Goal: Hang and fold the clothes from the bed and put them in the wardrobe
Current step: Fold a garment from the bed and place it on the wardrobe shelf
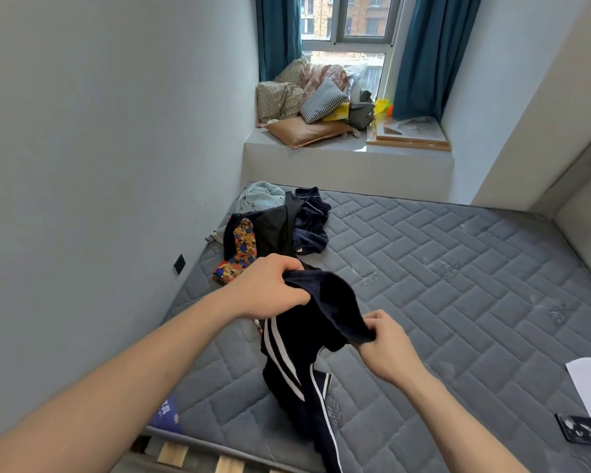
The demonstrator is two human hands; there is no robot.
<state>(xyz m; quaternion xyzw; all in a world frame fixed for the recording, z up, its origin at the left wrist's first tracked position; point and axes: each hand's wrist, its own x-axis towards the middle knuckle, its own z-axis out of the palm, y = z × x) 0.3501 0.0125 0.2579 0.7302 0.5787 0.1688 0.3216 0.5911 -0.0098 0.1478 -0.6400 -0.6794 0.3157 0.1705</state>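
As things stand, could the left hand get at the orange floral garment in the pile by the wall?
Probably not yet: the left hand is gripping the navy striped trousers. The floral garment lies just beyond it with nothing between, so releasing first would likely allow it.

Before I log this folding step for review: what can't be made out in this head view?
- Wardrobe: outside the frame.
- Striped dark trousers: leg ends cut off by the bottom edge.
- Clothes pile: garments overlap, so their count is unclear.
- Dark flat object at the right edge: cut off and blurred.
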